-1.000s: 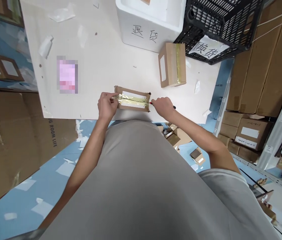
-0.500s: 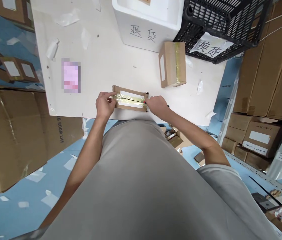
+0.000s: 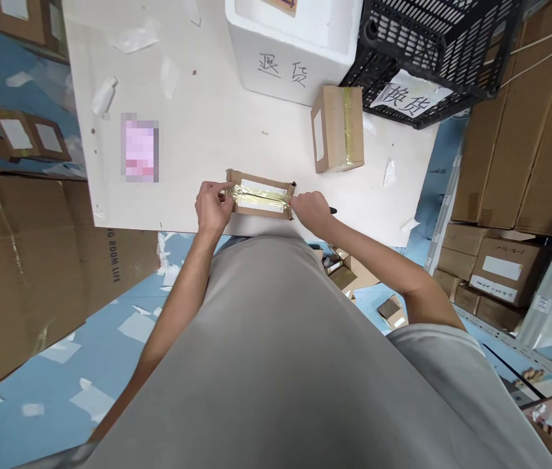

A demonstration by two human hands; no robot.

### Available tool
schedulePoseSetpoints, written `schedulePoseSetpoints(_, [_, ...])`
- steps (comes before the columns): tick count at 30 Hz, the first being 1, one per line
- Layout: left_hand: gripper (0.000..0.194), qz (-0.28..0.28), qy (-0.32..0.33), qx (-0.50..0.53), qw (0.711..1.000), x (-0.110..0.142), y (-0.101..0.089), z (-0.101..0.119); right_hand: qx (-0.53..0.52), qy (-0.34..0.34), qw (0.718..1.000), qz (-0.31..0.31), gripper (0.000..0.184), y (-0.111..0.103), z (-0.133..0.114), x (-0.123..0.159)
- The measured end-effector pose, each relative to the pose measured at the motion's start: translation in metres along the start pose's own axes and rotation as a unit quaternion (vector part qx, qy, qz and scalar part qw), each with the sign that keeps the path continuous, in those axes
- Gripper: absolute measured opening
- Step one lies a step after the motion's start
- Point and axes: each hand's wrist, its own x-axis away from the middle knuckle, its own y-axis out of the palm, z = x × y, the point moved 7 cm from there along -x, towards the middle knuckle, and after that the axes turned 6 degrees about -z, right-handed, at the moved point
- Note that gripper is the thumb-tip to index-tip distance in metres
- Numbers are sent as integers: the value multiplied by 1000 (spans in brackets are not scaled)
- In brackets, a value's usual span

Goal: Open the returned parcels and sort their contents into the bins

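Note:
A small flat cardboard box [image 3: 262, 210] lies near the table's front edge, with a white label and shiny yellowish tape along its top. Down the middle of the tape runs a dark slit. At the box's left end, my left hand [image 3: 214, 207] grips it between thumb and fingers. My right hand [image 3: 312, 212] is closed at the right end around a slim box cutter [image 3: 333, 210]. Only the cutter's black end and a speck of red show; the fist hides the rest.
A taped carton [image 3: 339, 130] stands behind on the white table [image 3: 197, 130], before a white foam bin [image 3: 295, 68] and a black crate [image 3: 417, 65]. Plastic scraps and a blurred pink item [image 3: 139, 150] lie leftward. A large carton [image 3: 26, 260] stands left; shelved boxes [image 3: 500, 267] line the right.
Both hands and the box have shifted slightly right in view. My right hand has moved a little off the box's right end, and more of the cutter's black end shows behind it.

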Motion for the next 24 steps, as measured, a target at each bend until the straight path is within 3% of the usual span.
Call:
schedulePoseSetpoints(6, [39,-11,2,8,1000,3,-3,-6,-12,24,999,17,42,24,37,19])
schedulePoseSetpoints(10, [35,-11,23,-15,1000,18,-12,-14,-100,65,992,39,46,34,21,36])
schedulePoseSetpoints(13, [35,-4,128,-47,991,27,-11,6,-196,98,975,44,52,41,4,45])
schedulePoseSetpoints(15, [40,-49,233,-61,969,28,5,31,-250,116,960,42,57,47,-5,46])
schedulePoseSetpoints(19, [49,-186,402,-72,894,21,55,75,-312,155,935,64,63,56,-14,40])
schedulePoseSetpoints(21, [50,-224,443,-69,865,16,72,82,-325,175,927,73,64,59,-17,35])
schedulePoseSetpoints(24, [52,-238,466,-58,850,9,84,79,-335,198,918,80,64,58,-23,31])
